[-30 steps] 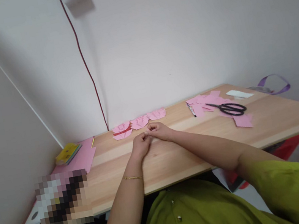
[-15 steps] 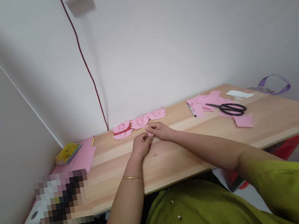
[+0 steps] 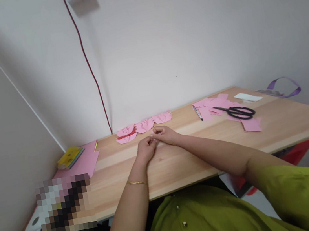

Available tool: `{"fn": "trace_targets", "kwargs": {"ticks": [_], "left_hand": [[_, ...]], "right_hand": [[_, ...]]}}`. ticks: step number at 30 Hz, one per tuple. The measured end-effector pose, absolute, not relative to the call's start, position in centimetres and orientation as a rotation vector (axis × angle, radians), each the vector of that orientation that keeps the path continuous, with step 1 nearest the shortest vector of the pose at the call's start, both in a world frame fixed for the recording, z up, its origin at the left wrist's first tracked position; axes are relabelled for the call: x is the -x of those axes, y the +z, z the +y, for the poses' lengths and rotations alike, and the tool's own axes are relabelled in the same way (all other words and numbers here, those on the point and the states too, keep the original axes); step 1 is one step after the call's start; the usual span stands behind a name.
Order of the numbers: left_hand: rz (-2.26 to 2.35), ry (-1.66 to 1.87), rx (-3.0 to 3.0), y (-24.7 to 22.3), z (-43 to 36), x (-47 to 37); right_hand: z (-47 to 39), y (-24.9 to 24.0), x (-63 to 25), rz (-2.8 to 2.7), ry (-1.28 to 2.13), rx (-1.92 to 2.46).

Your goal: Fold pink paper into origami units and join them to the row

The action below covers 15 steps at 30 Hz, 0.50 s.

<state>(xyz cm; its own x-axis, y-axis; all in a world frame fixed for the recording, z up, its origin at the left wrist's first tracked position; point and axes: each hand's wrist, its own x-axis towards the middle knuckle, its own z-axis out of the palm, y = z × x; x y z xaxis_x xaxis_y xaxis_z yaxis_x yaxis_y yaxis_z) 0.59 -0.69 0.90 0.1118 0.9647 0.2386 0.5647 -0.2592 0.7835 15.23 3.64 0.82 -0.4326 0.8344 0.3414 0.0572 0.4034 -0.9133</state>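
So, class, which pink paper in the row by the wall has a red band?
The leftmost piece: a red band crosses it. The middle piece and right piece show only pink.

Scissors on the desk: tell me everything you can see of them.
The scissors are black, with slim, tapering blades and large looped handles. The blades look closed or nearly so, pointing left as seen in the picture, with the handles to the right. The scissors lie flat or nearly so over pink paper pieces on the right part of the wooden desk. No hand touches them. What the handles are made of is too small to tell.
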Motion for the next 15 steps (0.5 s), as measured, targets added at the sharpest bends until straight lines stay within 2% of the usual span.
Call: {"fn": "trace_targets", "kwargs": {"ticks": [15], "left_hand": [[1.485, 1.036, -1.873, 0.88, -0.73, -0.73]], "right_hand": [[3.84, 0.46, -15.20, -1.792, 1.118, 0.767]]}}
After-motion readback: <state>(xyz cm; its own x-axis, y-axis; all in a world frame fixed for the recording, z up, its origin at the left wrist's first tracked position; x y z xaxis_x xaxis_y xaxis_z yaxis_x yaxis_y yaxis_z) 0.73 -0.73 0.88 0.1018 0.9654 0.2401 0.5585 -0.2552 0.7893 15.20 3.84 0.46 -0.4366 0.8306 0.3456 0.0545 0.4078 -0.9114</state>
